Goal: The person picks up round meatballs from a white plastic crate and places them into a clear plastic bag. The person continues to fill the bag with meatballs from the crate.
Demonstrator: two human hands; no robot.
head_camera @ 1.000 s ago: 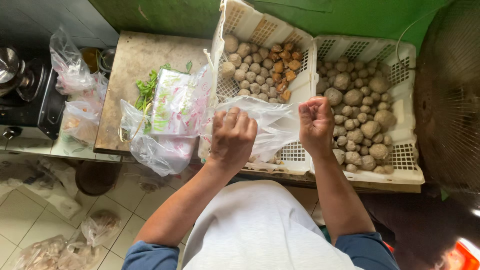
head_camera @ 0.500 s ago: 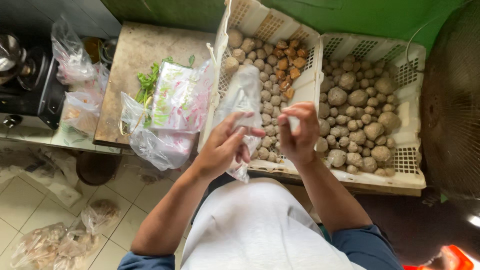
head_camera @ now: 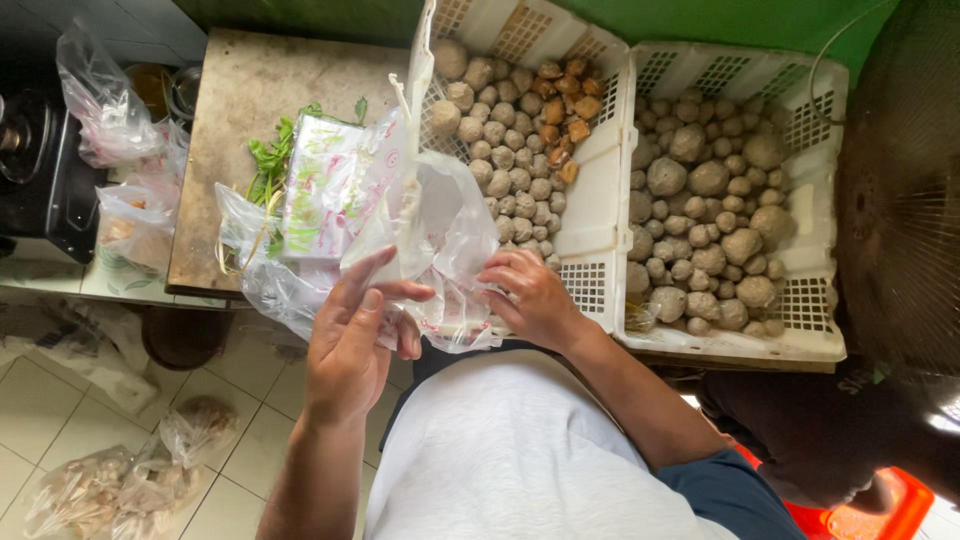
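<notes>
Two bare hands are working a clear plastic bag (head_camera: 440,225) at the centre of the frame in the head view, in front of a person's white shirt (head_camera: 510,450). The left hand (head_camera: 350,345), lower centre-left, is pinching the bag's lower edge between thumb and fingers, while the right hand (head_camera: 530,295), just right of centre, is gripping the bag's other side; the hands are sitting apart with the bag stretched between them.

Two white slotted crates are filling the upper right: the near crate (head_camera: 590,215) is holding small pale balls plus a cluster of brown pieces (head_camera: 562,105), and the far-right crate (head_camera: 810,320) is holding larger grey-brown balls (head_camera: 710,210). The raised bag is hiding part of the near crate's front. Left of it, a printed bag with green herbs (head_camera: 320,190) is resting on a worn brown board (head_camera: 250,90). More knotted bags (head_camera: 110,110) are sitting upper left, others on the tiled floor (head_camera: 120,480) lower left.

Compared with half a second earlier, the bag is hanging wider and more open, and the hands are sitting further apart.
</notes>
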